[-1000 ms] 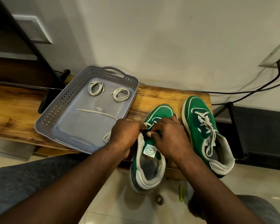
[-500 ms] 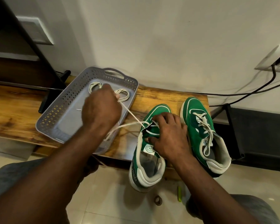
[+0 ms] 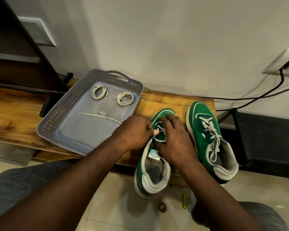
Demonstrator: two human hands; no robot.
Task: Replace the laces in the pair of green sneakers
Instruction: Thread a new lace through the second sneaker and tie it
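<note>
Your left hand (image 3: 133, 133) came back from that pull and pinched the lace (image 3: 160, 130) again, right hand (image 3: 173, 140) lay flat on the sneaker (image 3: 148, 184), so probably 1 more row was out

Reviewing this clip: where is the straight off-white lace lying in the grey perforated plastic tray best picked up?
Pinch the straight off-white lace near its free left tip, from above: it lies flat on the grey perforated plastic tray floor, its right end by the left hand.
</note>
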